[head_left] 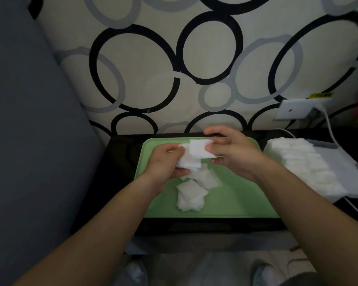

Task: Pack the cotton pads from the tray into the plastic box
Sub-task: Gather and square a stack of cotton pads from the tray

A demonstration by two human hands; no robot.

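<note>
A green tray point(232, 203) lies on a dark table, with several loose white square cotton pads point(191, 196) in its middle. Above the tray my left hand point(163, 162) grips a small stack of cotton pads point(188, 159). My right hand point(234, 151) pinches one more pad point(198, 149) by its right edge, and that pad overlaps the top of the stack. To the right of the tray stands the plastic box point(343, 159), holding a long row of packed white pads point(304, 164).
A white wall socket point(293, 111) with a white cable point(331, 131) sits behind the box. A grey cushion point(29, 120) fills the left side. The wall behind has a ring pattern. The table's front edge point(194, 226) is close to my knees.
</note>
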